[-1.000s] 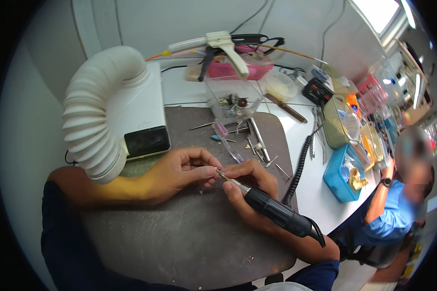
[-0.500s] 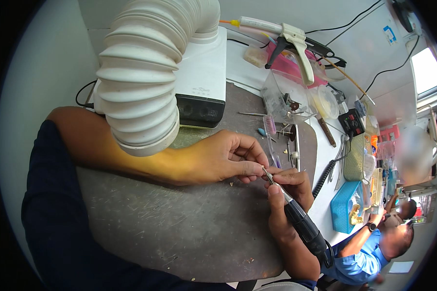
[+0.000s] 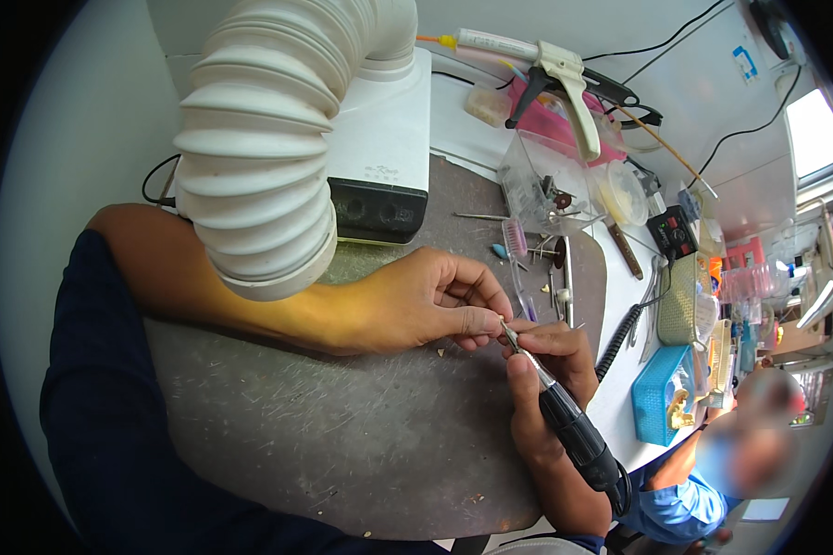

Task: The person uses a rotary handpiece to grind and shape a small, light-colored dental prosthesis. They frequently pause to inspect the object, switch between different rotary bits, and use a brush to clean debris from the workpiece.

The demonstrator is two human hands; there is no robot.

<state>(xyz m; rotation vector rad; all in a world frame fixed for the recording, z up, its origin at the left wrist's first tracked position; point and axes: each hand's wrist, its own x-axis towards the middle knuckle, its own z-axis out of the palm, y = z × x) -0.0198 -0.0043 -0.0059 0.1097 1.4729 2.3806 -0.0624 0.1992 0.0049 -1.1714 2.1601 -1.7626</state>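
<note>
My right hand is closed round a black and silver rotary handpiece, its slim metal nose tilted up and left. My left hand reaches in from the left with thumb and forefinger pinched together. A tiny pale bit shows at those fingertips, too small and covered to name. The handpiece tip is right at that pinch, and the fingertips of both hands meet there. Above my left forearm hangs the mouth of a wide white ribbed hose.
Behind the hose stands a white box unit with a black front. Farther right are a dispensing gun, a clear plastic box, a pink toothbrush, small tools and a blue basket. Someone in a blue shirt sits at the right.
My hands hold almost the same pose, with the handpiece shifted very slightly left. At the right, the person in blue has moved their head and arm.
</note>
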